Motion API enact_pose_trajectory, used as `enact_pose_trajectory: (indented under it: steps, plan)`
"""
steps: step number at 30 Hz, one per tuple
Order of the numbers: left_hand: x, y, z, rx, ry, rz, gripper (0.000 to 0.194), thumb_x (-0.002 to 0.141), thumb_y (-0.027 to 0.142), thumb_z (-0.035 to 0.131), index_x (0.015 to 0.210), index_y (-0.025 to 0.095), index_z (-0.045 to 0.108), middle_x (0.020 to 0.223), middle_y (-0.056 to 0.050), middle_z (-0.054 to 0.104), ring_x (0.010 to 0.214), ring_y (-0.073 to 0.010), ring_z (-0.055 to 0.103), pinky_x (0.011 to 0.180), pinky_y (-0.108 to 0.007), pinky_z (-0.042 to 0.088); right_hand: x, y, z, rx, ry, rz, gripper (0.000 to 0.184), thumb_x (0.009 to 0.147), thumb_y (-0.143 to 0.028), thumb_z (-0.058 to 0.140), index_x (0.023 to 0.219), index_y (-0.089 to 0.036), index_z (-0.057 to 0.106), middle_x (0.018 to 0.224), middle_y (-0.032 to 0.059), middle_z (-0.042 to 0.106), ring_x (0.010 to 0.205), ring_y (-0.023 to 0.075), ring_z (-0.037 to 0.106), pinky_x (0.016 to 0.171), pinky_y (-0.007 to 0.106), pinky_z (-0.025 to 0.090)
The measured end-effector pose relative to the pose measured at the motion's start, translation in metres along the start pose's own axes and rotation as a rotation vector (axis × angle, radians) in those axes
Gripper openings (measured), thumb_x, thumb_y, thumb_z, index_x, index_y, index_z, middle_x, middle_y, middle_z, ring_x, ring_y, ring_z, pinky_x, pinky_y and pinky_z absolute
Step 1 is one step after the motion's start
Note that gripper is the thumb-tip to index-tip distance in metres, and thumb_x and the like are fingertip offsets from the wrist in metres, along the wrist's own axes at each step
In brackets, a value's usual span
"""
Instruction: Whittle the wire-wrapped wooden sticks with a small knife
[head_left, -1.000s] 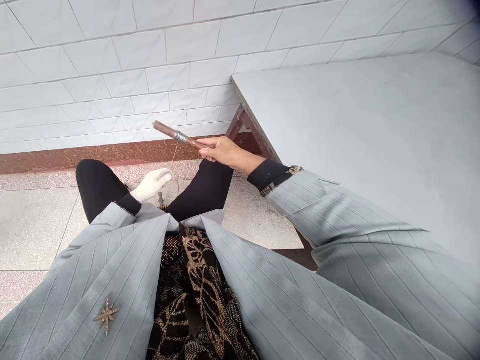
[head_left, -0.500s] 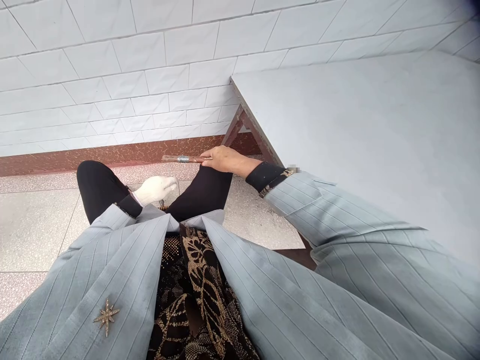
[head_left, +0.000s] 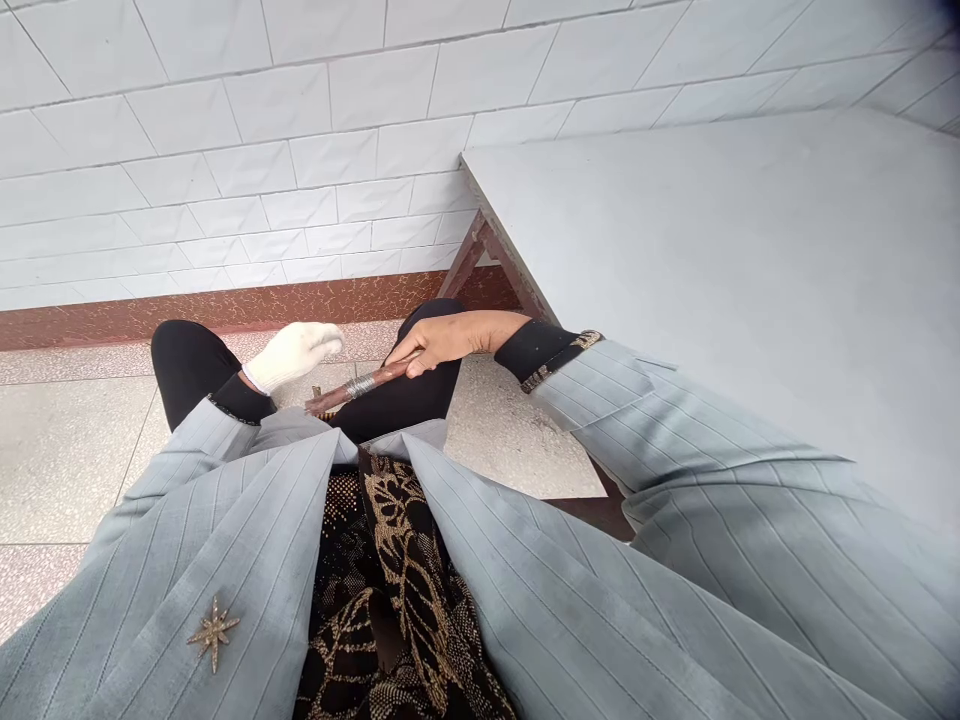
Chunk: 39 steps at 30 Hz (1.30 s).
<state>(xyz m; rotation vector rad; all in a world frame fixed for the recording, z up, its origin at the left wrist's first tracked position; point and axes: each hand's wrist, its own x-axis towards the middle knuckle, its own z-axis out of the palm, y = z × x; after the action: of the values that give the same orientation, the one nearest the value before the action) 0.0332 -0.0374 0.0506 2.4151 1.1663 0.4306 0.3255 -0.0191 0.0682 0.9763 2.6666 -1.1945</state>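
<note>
My right hand (head_left: 442, 345), bare, grips a dark brown wooden stick (head_left: 337, 398) near one end. A band of wound silvery wire (head_left: 361, 386) circles the stick. The stick slants down-left across my right thigh (head_left: 405, 405), its free tip near my left hand (head_left: 292, 355). That hand wears a white knit glove and hangs in the air over my left knee (head_left: 187, 365), a short way from the stick's tip. Whether the gloved fingers hold anything is hard to see. A small brown object (head_left: 317, 395) sits low between my legs, partly hidden by the stick.
A grey-topped table (head_left: 712, 270) on a brown frame stands to my right. Ahead are a white tiled wall (head_left: 225, 200) and a brown skirting band (head_left: 225, 310). Speckled floor tiles (head_left: 67, 470) lie below. My grey pinstriped jacket sleeves cover the lower view.
The stick has swung down from pointing up-left to slanting down-left across my right thigh. My right hand has dropped with it. My gloved left hand has shifted slightly left.
</note>
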Motion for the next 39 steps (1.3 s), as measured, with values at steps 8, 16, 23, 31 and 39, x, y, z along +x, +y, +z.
enact_pose_trajectory:
  steps: [8,16,23,31,39]
  plan:
    - [-0.005,-0.014,0.051,-0.696,0.013,-0.085,0.034,0.099,0.047,0.047,0.093,0.018,0.063,0.069,0.002,0.052,0.059,-0.0101,0.047,0.056,-0.022,0.037,0.006,-0.017,0.000,0.661,0.562,-0.116,0.028,0.086,-0.032,0.075,0.107,-0.014,0.074,0.066,-0.0037,0.055,0.056,0.0076,0.041,0.051,0.020,0.037]
    - [-0.010,0.003,0.043,-0.145,-0.121,-0.036,0.034,0.099,0.039,0.041,0.097,0.018,0.068,0.084,-0.002,0.068,0.080,-0.0173,0.062,0.080,-0.031,0.047,0.015,0.001,-0.001,0.498,0.767,0.338,0.026,0.089,-0.015,0.066,0.114,-0.014,0.076,0.068,-0.0009,0.060,0.054,0.0089,0.045,0.055,0.024,0.041]
    - [-0.014,0.020,0.032,0.242,-0.225,0.004,0.038,0.104,0.038,0.039,0.107,0.019,0.071,0.091,-0.006,0.074,0.086,-0.0212,0.069,0.079,-0.031,0.049,0.010,0.001,-0.003,-0.067,0.594,0.483,0.035,0.091,-0.024,0.064,0.123,-0.018,0.077,0.105,0.0078,0.077,0.096,0.0223,0.068,0.083,0.031,0.048]
    - [-0.014,0.015,0.017,0.367,-0.050,-0.037,0.037,0.105,0.034,0.040,0.121,0.019,0.070,0.115,-0.009,0.076,0.102,-0.0236,0.072,0.087,-0.034,0.052,0.007,0.001,-0.002,-0.395,0.293,0.494,0.040,0.094,-0.031,0.062,0.131,-0.024,0.074,0.117,0.0104,0.076,0.106,0.0277,0.068,0.081,0.033,0.047]
    - [-0.005,0.015,-0.009,0.052,0.122,-0.063,0.030,0.098,0.028,0.045,0.104,0.018,0.072,0.107,-0.005,0.077,0.098,-0.0190,0.069,0.092,-0.032,0.051,0.004,-0.001,0.003,-0.128,0.012,0.136,0.039,0.089,-0.023,0.067,0.126,-0.025,0.077,0.110,0.0026,0.080,0.095,0.0182,0.070,0.083,0.026,0.048]
